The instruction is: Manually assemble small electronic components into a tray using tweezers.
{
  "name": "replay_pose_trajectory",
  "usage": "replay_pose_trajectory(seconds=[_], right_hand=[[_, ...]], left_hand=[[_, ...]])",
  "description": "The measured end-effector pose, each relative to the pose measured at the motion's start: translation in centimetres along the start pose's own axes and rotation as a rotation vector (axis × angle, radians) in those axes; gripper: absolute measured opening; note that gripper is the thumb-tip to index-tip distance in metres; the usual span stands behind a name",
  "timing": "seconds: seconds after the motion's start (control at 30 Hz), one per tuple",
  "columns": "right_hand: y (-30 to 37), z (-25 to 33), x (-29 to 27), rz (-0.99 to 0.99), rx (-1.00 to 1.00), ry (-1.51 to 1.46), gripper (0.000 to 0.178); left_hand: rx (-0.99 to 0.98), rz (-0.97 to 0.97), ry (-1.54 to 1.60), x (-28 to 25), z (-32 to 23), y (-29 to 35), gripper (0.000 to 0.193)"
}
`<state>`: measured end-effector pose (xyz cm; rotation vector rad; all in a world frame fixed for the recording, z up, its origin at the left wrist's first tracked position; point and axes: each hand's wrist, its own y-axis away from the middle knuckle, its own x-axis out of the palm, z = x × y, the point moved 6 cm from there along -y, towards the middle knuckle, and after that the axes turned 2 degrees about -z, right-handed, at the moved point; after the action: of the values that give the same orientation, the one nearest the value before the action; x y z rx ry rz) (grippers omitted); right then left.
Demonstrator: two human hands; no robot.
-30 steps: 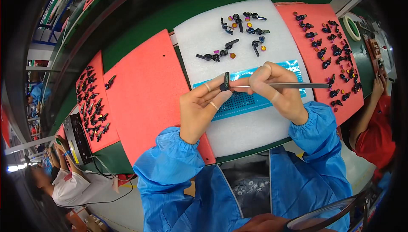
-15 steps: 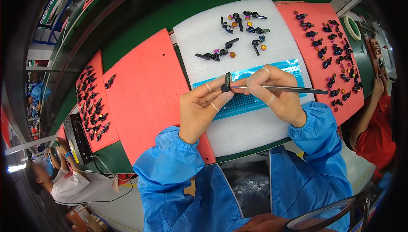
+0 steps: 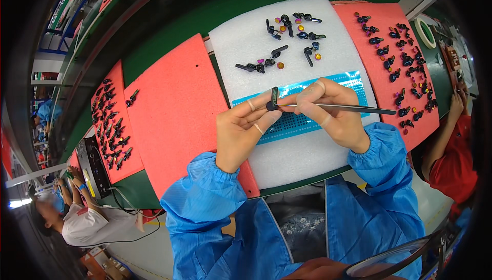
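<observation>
Between the fingertips of my left hand (image 3: 240, 130) is a small black earbud part (image 3: 274, 95), its stem pointing up and a greenish strip showing along it. My right hand (image 3: 335, 113) pinches slim metal tweezers (image 3: 353, 108), lying nearly level. Their thin tip meets the earbud part near the base of its stem; whether it grips anything there is too small to tell. Pale finger cots cover several fingertips of both hands. Beneath my hands lies a blue perforated sheet (image 3: 307, 126) with a glossy surface, on a white foam mat (image 3: 287, 162).
More black earbud parts (image 3: 287, 26) with small purple and gold discs (image 3: 280, 66) lie farther up the white foam. Pink foam boards (image 3: 174, 116) flank it, the right one (image 3: 353, 16) crowded with parts. A tape roll (image 3: 424, 33) sits far right; co-workers sit at both sides.
Almost nothing differs. Both hands keep their places, and the tweezers' tip stays at the earbud part with only a very slight shift.
</observation>
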<state>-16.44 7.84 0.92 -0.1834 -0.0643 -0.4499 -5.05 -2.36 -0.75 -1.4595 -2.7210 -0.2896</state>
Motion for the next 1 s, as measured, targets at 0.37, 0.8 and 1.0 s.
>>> replay_pose_trajectory(seconds=[0.37, 0.8, 1.0], right_hand=[[0.1, -0.1, 0.1, 0.001, 0.008, 0.025, 0.010], [-0.5, -2.3, -3.0, -0.104, 0.360, 0.132, 0.011], [-0.3, -2.9, -3.0, -0.105, 0.409, 0.148, 0.013]], left_hand=[[-0.009, -0.015, -0.015, -0.2, 0.3, -0.1, 0.035], [0.068, -0.015, -0.015, -0.3, 0.1, -0.2, 0.034], [0.090, -0.044, -0.056, -0.5, 0.2, -0.3, 0.034]])
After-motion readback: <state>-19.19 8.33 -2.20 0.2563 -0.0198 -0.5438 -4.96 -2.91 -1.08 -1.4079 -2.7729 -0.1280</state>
